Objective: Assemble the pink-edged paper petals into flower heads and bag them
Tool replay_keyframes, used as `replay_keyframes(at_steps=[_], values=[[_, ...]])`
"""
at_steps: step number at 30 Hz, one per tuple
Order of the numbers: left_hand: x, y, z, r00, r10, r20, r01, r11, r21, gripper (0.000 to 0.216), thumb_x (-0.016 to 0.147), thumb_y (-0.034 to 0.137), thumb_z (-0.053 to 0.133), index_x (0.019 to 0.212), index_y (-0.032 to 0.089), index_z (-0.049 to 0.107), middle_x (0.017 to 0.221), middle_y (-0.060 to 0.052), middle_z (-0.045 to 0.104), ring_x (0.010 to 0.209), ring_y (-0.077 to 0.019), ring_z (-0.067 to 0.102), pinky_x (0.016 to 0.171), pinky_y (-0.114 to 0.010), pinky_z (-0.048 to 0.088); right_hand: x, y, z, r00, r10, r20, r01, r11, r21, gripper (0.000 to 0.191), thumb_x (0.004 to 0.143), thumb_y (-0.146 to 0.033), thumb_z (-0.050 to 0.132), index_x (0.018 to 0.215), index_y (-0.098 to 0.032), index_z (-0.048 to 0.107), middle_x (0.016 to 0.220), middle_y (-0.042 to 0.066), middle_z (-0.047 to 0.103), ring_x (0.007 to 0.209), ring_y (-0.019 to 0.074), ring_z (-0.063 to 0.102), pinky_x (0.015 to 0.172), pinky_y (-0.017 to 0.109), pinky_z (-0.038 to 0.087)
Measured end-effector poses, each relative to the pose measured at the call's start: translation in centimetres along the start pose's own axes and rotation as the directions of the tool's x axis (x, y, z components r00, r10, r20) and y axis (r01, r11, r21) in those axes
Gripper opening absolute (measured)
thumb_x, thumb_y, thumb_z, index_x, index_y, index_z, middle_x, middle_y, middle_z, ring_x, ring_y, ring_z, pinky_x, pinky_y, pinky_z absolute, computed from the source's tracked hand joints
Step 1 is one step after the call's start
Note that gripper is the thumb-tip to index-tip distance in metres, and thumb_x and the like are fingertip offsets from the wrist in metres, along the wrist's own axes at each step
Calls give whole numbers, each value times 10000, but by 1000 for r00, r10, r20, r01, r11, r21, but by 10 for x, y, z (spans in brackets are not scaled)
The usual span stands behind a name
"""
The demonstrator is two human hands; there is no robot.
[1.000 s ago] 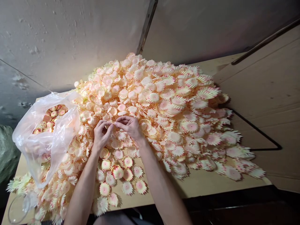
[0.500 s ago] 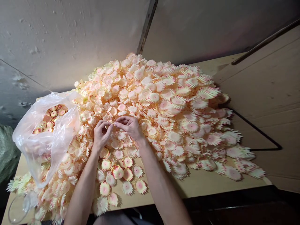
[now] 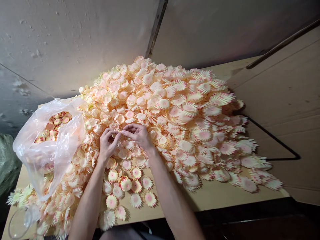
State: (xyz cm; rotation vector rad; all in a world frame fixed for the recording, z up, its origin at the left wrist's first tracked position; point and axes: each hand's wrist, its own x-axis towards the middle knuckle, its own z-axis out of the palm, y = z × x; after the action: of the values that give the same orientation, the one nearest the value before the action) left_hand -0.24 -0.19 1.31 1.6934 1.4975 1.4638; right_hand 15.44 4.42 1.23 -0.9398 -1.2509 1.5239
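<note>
My left hand (image 3: 108,141) and my right hand (image 3: 138,135) meet fingertip to fingertip over a large heap of artificial flower heads (image 3: 162,104). Both hands are closed in a pinch. What sits between the fingertips is too small and too covered to name. The flower pieces are pale cream with pink centres and jagged, reddish petal edges. Just below my wrists, several loose flower pieces (image 3: 136,186) lie face up on the tabletop (image 3: 217,196).
At the left stands a translucent plastic bag (image 3: 32,133) with smaller, redder flower pieces (image 3: 58,121) inside. A clear round container (image 3: 18,221) is at the near left corner. Cardboard (image 3: 280,110) and a bent black rod (image 3: 275,138) border the right side. A wall (image 3: 82,43) rises behind.
</note>
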Motion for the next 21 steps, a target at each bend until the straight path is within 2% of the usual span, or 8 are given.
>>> replay_keyframes(at_steps=[21], values=[[0, 1, -1, 1000, 14, 11, -14, 1000, -11, 172, 864, 329, 640, 816, 171, 689, 850, -49, 607, 753, -131, 571, 659, -249, 447, 0, 1, 0, 1000, -6, 16, 6, 1000, 6, 291, 628, -384, 830, 802, -187, 707, 773, 31, 732, 698, 157, 682, 698, 279, 572]])
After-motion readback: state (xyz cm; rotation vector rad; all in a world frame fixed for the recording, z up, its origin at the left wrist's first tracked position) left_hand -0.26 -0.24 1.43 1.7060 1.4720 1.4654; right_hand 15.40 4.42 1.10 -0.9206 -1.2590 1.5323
